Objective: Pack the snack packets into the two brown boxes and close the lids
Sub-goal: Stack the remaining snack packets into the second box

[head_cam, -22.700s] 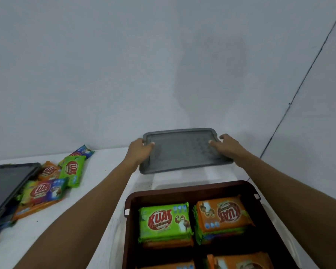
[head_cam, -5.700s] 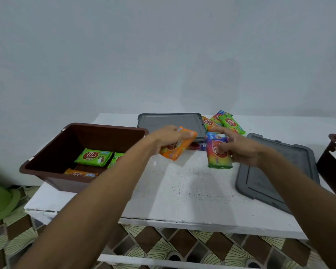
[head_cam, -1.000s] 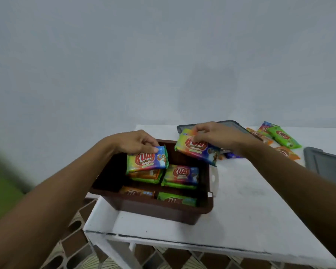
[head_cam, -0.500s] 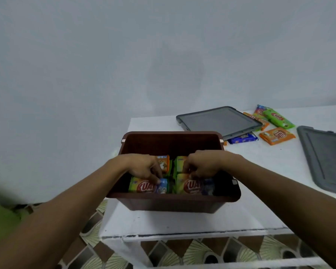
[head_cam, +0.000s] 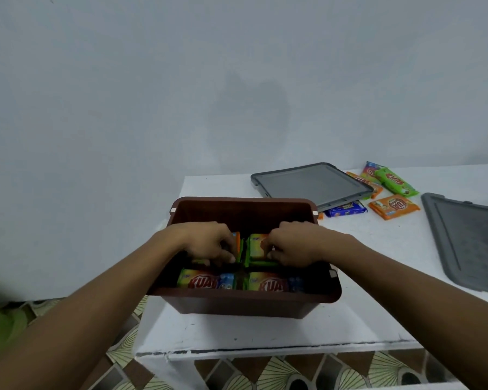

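Observation:
A brown box stands open at the table's near left corner, with several snack packets inside. Both my hands reach into it. My left hand has its fingers curled down on the far-left stack of packets. My right hand pinches the far-right stack. Two rainbow packets lie flat along the near wall. Loose packets lie at the back right: a blue one, an orange one and a green one. The second brown box is out of view.
One grey lid lies just behind the box, partly over some packets. A second grey lid lies at the right edge. The white table ends just in front of the box; patterned floor tiles show below.
Over the last second both hands carried packets down into the box. Half a second ago they were on the near stacks; now they sit on the far ones.

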`<state>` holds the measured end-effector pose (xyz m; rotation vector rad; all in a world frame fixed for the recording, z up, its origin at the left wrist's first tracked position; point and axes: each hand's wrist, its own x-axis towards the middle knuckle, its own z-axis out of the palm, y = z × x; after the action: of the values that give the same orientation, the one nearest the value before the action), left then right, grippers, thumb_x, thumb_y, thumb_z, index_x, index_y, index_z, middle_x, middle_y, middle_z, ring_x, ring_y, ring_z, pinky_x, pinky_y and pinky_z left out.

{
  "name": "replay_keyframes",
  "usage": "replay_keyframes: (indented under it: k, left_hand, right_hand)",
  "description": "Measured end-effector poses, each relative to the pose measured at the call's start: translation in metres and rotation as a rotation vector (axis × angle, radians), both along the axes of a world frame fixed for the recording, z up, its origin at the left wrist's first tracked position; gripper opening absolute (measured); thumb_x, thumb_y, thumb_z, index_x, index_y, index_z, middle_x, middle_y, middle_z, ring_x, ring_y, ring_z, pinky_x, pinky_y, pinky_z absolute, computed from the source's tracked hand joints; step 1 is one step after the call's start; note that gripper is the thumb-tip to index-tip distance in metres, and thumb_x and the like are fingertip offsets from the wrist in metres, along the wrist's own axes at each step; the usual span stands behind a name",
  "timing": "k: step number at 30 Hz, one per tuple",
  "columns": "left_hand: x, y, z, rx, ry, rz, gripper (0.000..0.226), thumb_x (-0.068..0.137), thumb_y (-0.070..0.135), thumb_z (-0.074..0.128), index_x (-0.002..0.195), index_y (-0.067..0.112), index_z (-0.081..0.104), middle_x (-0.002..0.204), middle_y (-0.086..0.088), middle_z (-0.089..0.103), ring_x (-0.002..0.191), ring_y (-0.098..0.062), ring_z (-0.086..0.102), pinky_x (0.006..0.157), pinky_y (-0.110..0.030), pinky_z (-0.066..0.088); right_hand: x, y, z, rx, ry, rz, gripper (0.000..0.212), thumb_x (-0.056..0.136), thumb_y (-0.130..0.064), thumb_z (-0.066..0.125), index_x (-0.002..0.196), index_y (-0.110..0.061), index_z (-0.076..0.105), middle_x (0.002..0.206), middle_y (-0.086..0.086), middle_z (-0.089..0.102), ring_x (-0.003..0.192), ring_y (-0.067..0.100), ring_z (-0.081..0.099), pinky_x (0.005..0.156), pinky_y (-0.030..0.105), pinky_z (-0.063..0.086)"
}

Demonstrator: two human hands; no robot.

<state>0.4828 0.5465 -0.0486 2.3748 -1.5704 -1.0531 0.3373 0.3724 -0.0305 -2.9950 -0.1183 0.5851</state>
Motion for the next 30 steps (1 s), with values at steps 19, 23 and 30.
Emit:
replay_keyframes:
  k: [19, 23, 30]
  left_hand:
    - [-0.102, -0.242, 0.024, -0.395, -0.376, 0.044, 0.018, 0.094, 0.027, 0.054, 0.095, 0.013, 0.065, 0.095, -0.004, 0.066, 0.087, -0.023, 0.06, 0.077, -0.037, 0.049]
    - [-0.131, -0.298, -0.016, -0.199, -0.402, 0.146, 0.032, 0.1, 0.031, 0.046, 0.119, 0.008, 0.056, 0.123, -0.013, 0.054, 0.111, -0.03, 0.052, 0.092, -0.04, 0.044]
    - [-0.168, -0.301, -0.098, -0.262, -0.511, 0.45, 0.058, 0.102, 0.038, 0.034, 0.152, 0.015, 0.019, 0.162, -0.007, 0.005, 0.149, -0.026, 0.007, 0.118, -0.042, 0.016]
  right_hand:
    - [-0.102, -0.27, -0.083, -0.007, -0.515, -0.588, 0.047, 0.094, -0.028, 0.051, 0.14, -0.021, 0.045, 0.147, 0.005, 0.044, 0.135, 0.024, 0.039, 0.108, 0.04, 0.036]
    - [-0.108, -0.283, -0.107, -0.048, -0.274, -0.637, 0.066, 0.098, -0.05, 0.034, 0.154, -0.025, 0.01, 0.163, 0.001, 0.005, 0.15, 0.02, 0.004, 0.118, 0.05, 0.008]
    - [-0.121, -0.286, -0.115, -0.137, -0.452, -0.572, 0.058, 0.096, -0.052, 0.036, 0.147, -0.026, 0.028, 0.149, 0.004, 0.027, 0.141, 0.023, 0.021, 0.114, 0.047, 0.02]
